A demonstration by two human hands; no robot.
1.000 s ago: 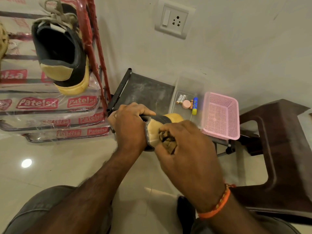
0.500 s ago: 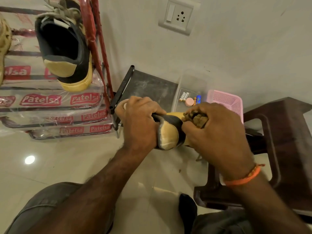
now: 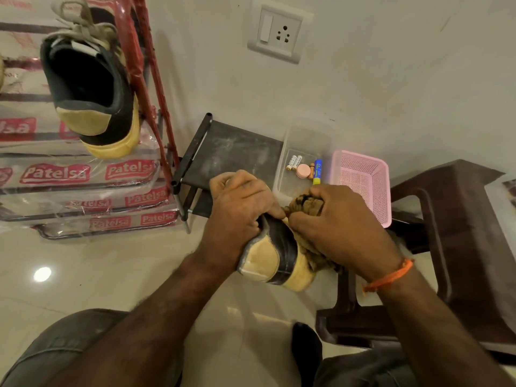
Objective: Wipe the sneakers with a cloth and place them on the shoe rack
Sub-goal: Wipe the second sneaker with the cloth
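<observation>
2 sneakers show here, and both are black with yellow heels. Far at the left stands the red shoe rack [image 3: 156, 88], and its shelves are wrapped in clear plastic with red labels. 1 sneaker on the rack [image 3: 92, 90] sits at the right end of an upper shelf, with its heel toward the camera and its pale laces at the top. Next comes a low black stand [image 3: 234, 155] against the wall, just beside the rack's right side. In front of the stand, the left hand [image 3: 237, 208] is curled tight around the top of the held sneaker [image 3: 276, 255], which is up in the air above the shiny floor [image 3: 83, 269] with its heel pointing toward the person. The right hand [image 3: 337, 227] is right next to the left one, and its fingers are bunched around a brown cloth [image 3: 305, 203] that presses on the right side of that shoe. An orange band [image 3: 391, 275] goes around the right wrist. Behind the hands, a clear box [image 3: 282, 188] rests on the right part of the stand, and inside it lie small batteries [image 3: 294, 162], a round pink thing [image 3: 302, 170] and a blue and yellow tube [image 3: 317, 171]. Just beside the box on the right is a pink basket [image 3: 363, 180]. A dark brown plastic stool [image 3: 460, 247] fills the right edge. A white wall socket [image 3: 279, 33] is high up on the wall.
</observation>
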